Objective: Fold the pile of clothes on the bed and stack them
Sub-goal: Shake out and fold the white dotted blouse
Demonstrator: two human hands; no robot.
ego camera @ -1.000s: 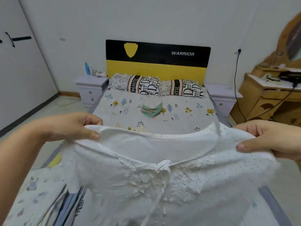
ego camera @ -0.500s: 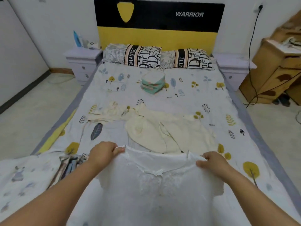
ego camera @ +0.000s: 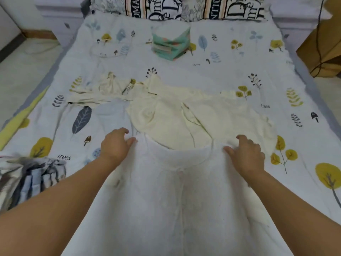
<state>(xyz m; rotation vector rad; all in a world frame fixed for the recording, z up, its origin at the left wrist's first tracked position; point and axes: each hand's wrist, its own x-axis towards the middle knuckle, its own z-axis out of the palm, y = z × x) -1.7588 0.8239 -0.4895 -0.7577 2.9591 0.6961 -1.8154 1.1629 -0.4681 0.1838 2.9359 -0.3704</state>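
A white dotted blouse (ego camera: 177, 196) lies spread flat on the near part of the bed, front up, collar away from me. My left hand (ego camera: 116, 145) pinches its left shoulder and my right hand (ego camera: 247, 152) pinches its right shoulder, thumbs on top of the cloth. Just beyond the collar a cream garment (ego camera: 193, 115) lies spread out, partly under the blouse's top edge. A second crumpled cream piece (ego camera: 103, 89) sits to its left. A folded teal stack (ego camera: 170, 43) stands near the pillows. At the left edge is a heap of striped clothes (ego camera: 27, 180).
The bed sheet (ego camera: 230, 58) has a leaf and tree print. Two lettered pillows (ego camera: 199, 6) line the head end. A wooden dresser (ego camera: 324, 47) with a black cable stands at the right. Pale floor (ego camera: 24, 71) runs along the left side.
The blouse was held up in the air before my face, then lowered. It now lies flat on the bed with my hands still at its shoulders, and my view has tilted down.
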